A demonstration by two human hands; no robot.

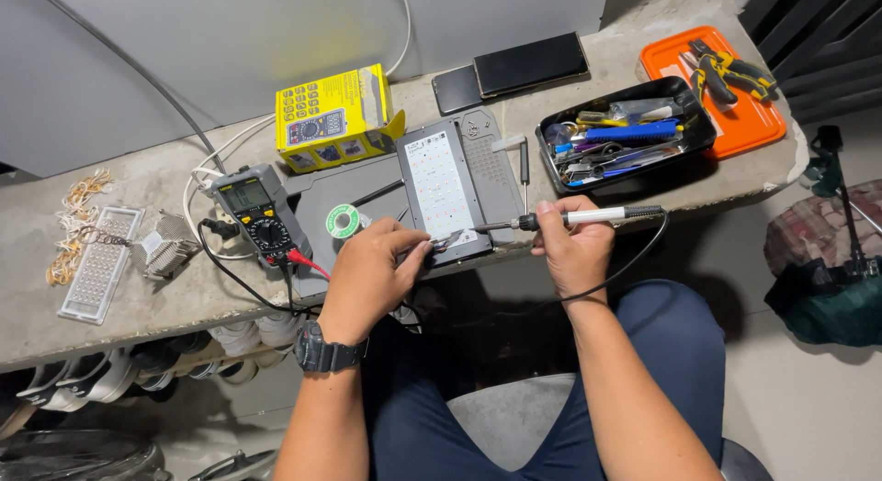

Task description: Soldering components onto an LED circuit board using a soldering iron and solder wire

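Two hands at work over one white LED panel (439, 189). To the left of the grips: a multimeter (260, 215) with red and black leads, a finned heat sink (165, 248), a loose lens strip (99, 262), all well apart from the work. Left hand (369, 271) curled, fingertips pinched on what looks like tweezers (447, 241) or a thin strand at the panel's near edge; too small to tell which. Just beside that pinch, the panel itself: flat, pale, gridded with small emitters, lying on a grey mat (487, 169). Probably light and stiff, yet fragile on its face; best taken by the bare edges, never by the emitter rows. Right hand (571, 247) closed around a soldering iron (570, 218) at its pale handle, tip pointing left and meeting the panel beside the left fingertips. Hot at the tip, so handle only; trailing black cord likely to tug. Further right: black tray of tools (684, 150), orange tray (767, 123) with pliers (726, 72).
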